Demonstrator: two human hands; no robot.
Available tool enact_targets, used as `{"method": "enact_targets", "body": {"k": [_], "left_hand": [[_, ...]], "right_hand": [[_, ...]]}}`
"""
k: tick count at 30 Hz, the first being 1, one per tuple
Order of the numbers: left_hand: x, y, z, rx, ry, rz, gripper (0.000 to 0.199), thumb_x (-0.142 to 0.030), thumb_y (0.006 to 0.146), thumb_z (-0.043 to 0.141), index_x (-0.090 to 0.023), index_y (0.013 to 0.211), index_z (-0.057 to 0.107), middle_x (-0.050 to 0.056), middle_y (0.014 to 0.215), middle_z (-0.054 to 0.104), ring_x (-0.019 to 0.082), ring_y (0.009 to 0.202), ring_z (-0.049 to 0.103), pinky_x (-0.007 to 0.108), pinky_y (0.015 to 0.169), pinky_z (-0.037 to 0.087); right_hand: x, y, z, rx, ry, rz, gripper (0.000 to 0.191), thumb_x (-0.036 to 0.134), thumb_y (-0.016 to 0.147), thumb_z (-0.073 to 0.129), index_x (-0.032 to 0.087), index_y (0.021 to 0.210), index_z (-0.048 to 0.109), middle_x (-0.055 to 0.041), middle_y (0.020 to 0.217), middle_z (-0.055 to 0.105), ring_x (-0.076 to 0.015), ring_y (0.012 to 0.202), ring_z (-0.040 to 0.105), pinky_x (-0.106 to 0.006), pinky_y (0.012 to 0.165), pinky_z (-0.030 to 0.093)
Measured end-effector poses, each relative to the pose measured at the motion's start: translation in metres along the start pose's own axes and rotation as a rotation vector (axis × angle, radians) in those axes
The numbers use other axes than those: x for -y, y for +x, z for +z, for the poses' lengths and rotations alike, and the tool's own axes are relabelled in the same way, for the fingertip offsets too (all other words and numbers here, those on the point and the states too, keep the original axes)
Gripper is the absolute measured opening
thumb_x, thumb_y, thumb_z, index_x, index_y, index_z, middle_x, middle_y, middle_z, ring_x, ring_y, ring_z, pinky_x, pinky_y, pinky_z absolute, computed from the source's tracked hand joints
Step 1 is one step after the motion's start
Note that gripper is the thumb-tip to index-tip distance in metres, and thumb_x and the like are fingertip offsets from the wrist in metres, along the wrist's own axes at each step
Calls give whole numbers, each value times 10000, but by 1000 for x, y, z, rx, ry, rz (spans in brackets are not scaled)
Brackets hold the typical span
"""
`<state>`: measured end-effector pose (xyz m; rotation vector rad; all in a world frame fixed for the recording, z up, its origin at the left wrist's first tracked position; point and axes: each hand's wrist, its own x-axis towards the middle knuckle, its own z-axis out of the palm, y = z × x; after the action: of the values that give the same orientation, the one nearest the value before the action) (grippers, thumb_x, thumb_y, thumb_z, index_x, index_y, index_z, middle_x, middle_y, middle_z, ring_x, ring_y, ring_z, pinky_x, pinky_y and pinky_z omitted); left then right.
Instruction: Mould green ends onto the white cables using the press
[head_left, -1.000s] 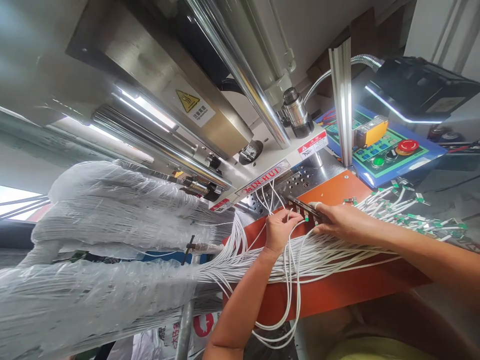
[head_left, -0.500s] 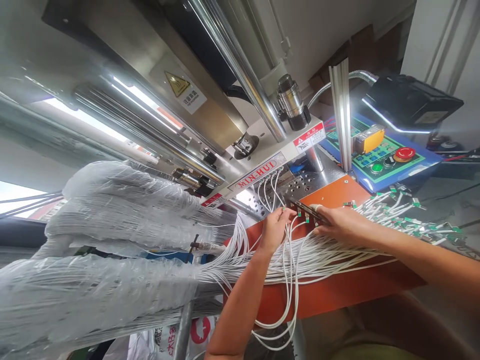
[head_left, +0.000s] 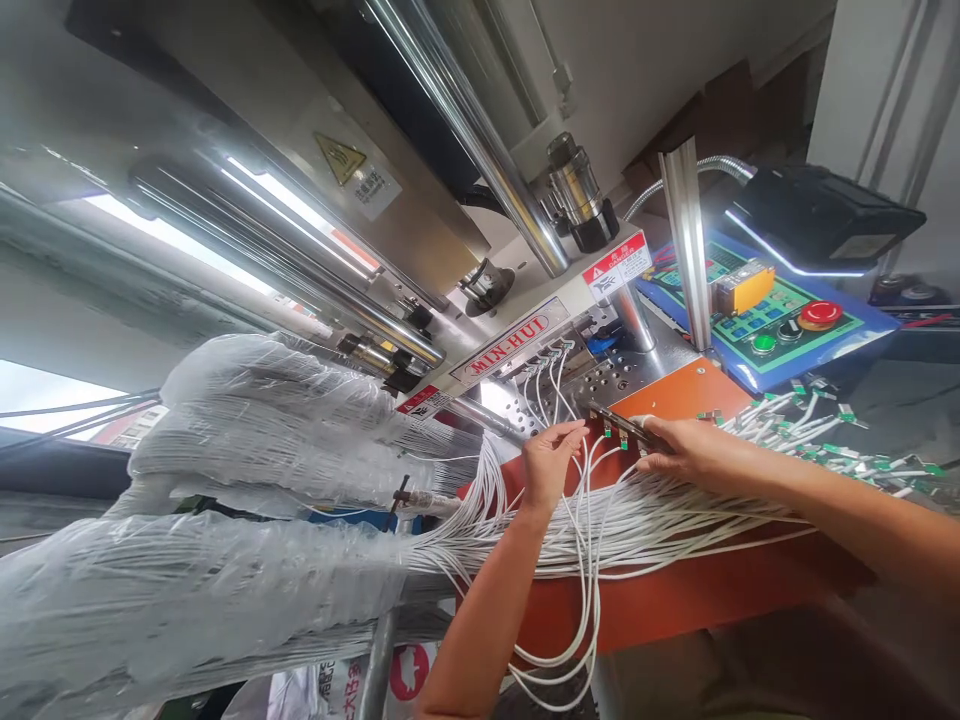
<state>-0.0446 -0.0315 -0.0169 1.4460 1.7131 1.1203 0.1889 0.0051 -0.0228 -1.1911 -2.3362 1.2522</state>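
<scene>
White wire bundle (head_left: 622, 530), film-wrapped toward its far end, lies across the orange table (head_left: 675, 600), its leads rising to the machine (head_left: 405, 230) beyond the table. Right hand (head_left: 705, 450) above the table, grip clamped on a dark strip (head_left: 628, 422) carrying green connectors (head_left: 607, 428). Left hand (head_left: 547, 465) just beside the strip, grip open, fingers apart. Leads look best kept uncrossed. Nameplate (head_left: 510, 340) reads MIN-HUI; red label (head_left: 615, 265) reads DANGER

White wires (head_left: 645, 530), orange-red bench (head_left: 675, 600)
</scene>
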Motion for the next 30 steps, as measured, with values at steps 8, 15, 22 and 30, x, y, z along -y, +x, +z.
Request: {"method": "enact_targets", "body": {"k": [8, 15, 22, 30], "left_hand": [[14, 14, 9, 100, 226, 258, 139, -301, 854, 626, -194, 840, 714, 29, 838, 718, 145, 786, 663, 268, 774, 516], [20, 19, 11, 90, 306, 337, 123, -243, 864, 599, -213, 835, 714, 23, 821, 708, 150, 790, 649, 275, 776, 500], [21, 24, 13, 59, 330, 384, 63, -225, 819, 662, -224, 786, 715, 16, 778, 680, 150, 765, 609, 276, 739, 480], [7, 18, 30, 160, 413, 384, 124, -195, 684, 793, -219, 670, 672, 18, 767, 671, 188, 809, 551, 308, 747, 436]], "right_hand": [[-4, 1, -5, 36, 110, -41, 302, 517, 854, 491, 219, 901, 495, -29, 836, 633, -189, 727, 565, -280, 630, 401], [-4, 1, -3, 33, 45, -41, 317, 519, 873, 467, 225, 986, 511, -54, 898, 648, -222, 797, 593, -290, 653, 400], [7, -1, 0, 20, -185, 19, 277, 410, 867, 490, 212, 1062, 487, -98, 911, 684, -260, 807, 647, -290, 612, 366], [27, -22, 11, 9, -794, 47, 325, 237, 815, 498, 75, 1088, 571, -191, 713, 670, -368, 697, 664, -356, 550, 344]]}}
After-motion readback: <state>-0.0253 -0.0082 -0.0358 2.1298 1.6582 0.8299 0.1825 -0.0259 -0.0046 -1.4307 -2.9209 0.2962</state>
